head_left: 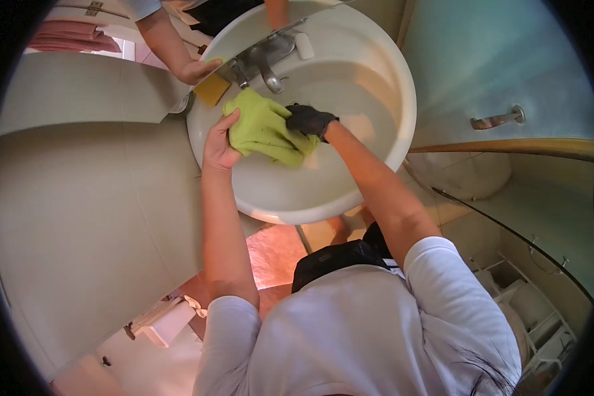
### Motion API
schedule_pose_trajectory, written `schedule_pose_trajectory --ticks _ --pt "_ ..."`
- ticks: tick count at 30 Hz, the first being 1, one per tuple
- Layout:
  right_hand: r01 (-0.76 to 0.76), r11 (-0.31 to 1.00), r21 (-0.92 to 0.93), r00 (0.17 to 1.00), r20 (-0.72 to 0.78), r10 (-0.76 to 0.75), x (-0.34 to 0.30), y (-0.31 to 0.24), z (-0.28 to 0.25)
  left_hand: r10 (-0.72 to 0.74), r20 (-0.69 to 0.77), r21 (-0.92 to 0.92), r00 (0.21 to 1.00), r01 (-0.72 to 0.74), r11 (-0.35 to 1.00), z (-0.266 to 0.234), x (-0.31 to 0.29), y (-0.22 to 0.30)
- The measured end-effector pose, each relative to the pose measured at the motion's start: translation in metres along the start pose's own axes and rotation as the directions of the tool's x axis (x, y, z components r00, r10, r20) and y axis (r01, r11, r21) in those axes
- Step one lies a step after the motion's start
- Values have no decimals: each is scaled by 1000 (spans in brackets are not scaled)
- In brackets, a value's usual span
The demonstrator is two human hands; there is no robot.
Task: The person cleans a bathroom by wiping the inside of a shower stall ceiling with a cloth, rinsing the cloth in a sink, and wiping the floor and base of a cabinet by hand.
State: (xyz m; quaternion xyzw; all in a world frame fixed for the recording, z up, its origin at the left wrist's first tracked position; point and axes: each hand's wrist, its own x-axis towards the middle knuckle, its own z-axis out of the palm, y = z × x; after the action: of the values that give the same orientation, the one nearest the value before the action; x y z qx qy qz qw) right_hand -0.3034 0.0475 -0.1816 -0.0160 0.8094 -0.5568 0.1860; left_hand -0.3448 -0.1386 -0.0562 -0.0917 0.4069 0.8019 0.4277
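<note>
Fingers of the bare left hand [222, 142] curl tightly onto the lime-green cloth [261, 125], upper centre of the frame; the black-gloved right hand [310, 122] meets its right side, grip unclear. Work over the white basin [297, 216] seems underway, the cloth not yet set down.
</note>
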Motion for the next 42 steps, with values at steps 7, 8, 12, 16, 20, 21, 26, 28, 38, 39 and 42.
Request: schedule_pose_trajectory --ticks 7,8,12,16,20,21,26,28,38,39,42 --pt "-2 977 215 968 -245 56 -34 39 -97 -209 -162 708 964 261 656 -46 49 -20" --pt "-10 999 35 943 -333 21 -34 40 -100 -198 -313 748 929 370 551 -61 59 -22" --pt "46 991 -123 919 -384 -90 -38 54 -130 152 -390 711 908 192 676 -31 84 -53" --pt "77 845 -530 966 -170 -195 -33 48 -124 184 -203 386 962 -94 918 -48 81 -51" --pt "217 843 -493 866 -301 -399 -26 31 -91 323 -367 394 873 -169 904 -44 55 -46" --pt "-66 984 167 958 -266 109 -28 12 -84 333 -382 396 862 -173 902 -40 47 -46" --pt "119 986 120 908 -414 -60 7 77 -94 546 -351 461 761 -367 808 -22 64 -55" --pt "178 983 -36 844 -508 -171 6 75 -96 558 -344 455 755 -385 803 -20 68 -60" --pt "89 829 -553 899 -313 -305 -26 41 -125 444 -235 368 865 -344 864 -33 89 -57" --pt "93 827 -555 900 -308 -309 -24 39 -123 448 -237 366 862 -347 863 -37 90 -58" --pt "14 949 -315 907 -396 -145 -24 40 -110 390 -246 212 887 -343 915 -44 98 -67"
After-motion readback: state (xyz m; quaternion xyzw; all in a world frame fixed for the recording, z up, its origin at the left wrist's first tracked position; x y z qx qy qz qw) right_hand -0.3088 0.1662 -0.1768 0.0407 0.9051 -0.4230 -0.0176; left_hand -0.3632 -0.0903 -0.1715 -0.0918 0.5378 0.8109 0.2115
